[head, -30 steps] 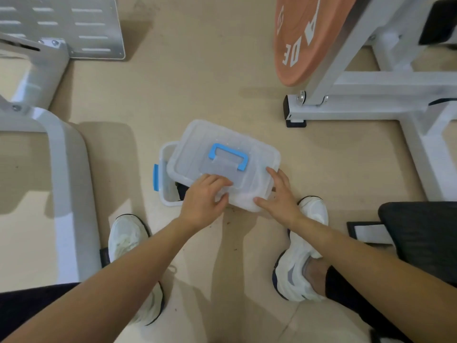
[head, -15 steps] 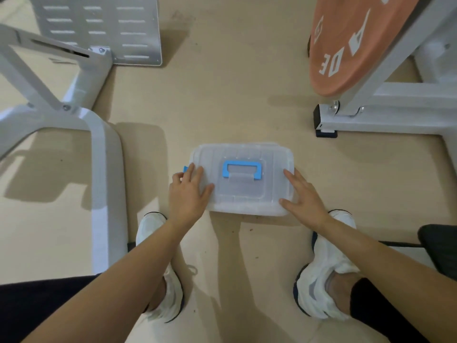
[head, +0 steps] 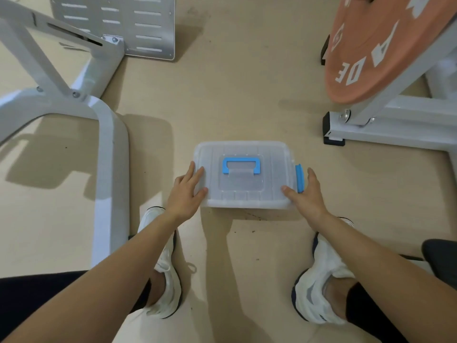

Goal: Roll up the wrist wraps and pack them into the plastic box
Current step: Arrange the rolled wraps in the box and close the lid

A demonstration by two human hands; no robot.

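Observation:
A translucent plastic box (head: pixel 243 200) stands on the floor between my feet, its lid (head: pixel 272 167) squarely on top with a blue handle (head: pixel 241 165) lying flat. My left hand (head: pixel 186 193) rests flat against the box's left end, fingers straight over the lid edge. My right hand (head: pixel 306 194) lies against the right end, thumb on the lid's near corner and fingers beside the blue side latch (head: pixel 299 178). The wrist wraps are not visible; the frosted box hides its contents.
A white machine frame (head: pixel 111 149) curves down the left, with a perforated metal plate (head: pixel 128 23) behind it. At right an orange weight plate (head: pixel 366 53) leans on a white rack base (head: pixel 395 129). My white shoes (head: pixel 165 266) flank the box's near side.
The lid went from askew over the box to seated square on it. My left hand slid to the left end, my right hand to the right end by the latch.

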